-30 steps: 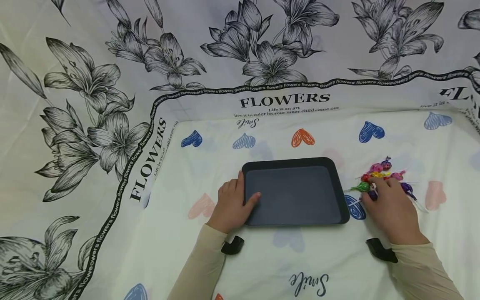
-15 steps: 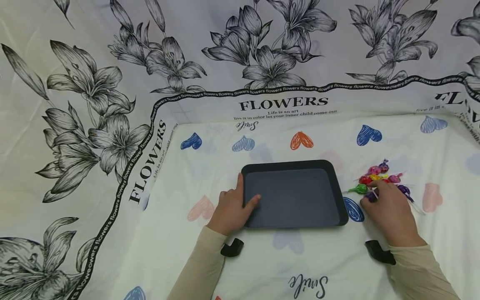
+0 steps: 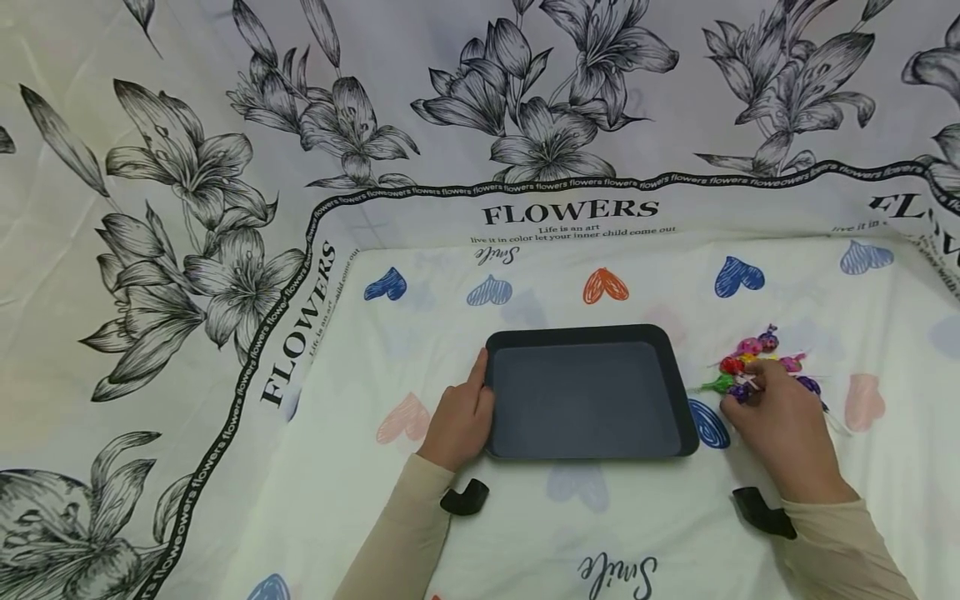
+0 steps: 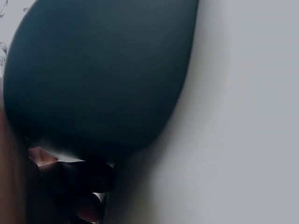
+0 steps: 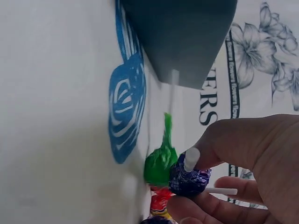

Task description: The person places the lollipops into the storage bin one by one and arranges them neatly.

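Right hand pinches a purple lollipop, three o'clock of the tray! Left hand, index straight, touches at nine.

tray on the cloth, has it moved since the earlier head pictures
No: in the head view, the tray keeps its place against the orange heart printed on the cloth.

The room type cannot be determined. Household-type fabric fills the head view: a white cloth printed with hearts and "Smile", and a flowered cloth beyond it, lettered "FLOWERS". These furnishings suggest a home.
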`<state>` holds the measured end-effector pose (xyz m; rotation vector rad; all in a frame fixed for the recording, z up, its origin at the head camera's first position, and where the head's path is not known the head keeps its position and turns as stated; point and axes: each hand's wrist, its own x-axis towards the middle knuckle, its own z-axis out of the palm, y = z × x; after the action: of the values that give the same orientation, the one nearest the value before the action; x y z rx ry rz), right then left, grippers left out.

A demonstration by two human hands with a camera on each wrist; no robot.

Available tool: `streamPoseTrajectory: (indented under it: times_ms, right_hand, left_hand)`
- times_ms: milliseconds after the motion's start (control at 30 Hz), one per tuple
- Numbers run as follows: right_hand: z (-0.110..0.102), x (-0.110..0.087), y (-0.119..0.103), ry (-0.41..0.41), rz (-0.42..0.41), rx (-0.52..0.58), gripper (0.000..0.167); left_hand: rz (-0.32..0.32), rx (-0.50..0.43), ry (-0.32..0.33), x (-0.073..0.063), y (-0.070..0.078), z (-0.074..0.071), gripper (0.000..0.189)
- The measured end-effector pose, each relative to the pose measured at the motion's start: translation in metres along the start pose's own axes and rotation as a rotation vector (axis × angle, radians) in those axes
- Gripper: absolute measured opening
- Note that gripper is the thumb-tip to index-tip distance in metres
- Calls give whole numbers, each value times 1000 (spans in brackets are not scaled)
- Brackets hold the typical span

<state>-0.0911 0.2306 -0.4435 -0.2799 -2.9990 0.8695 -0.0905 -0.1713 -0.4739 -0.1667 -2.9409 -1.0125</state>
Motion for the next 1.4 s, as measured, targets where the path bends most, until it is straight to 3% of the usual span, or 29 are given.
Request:
streamPoseTrajectory:
  times_ms: [233, 433, 767, 1000, 1400]
  right_hand:
    - [-8, -7, -7, 81, -114, 6, 38]
    - [-13, -8, -19, 123, -191, 31, 30]
    - [-13, -6, -45, 129, -265, 67, 23]
    - [-4, 0, -76, 62, -271, 92, 31]
    - [14, 5, -105, 38, -334, 113, 29]
  left_hand:
    - [-4, -14, -19, 2, -2, -1, 64]
    - [-13, -13, -14, 3, -1, -4, 64]
    - [-28, -34, -23, 1, -5, -1, 65]
    - [-17, -34, 7, -2, -4, 0, 64]
    - [1, -42, 37, -1, -1, 1, 63]
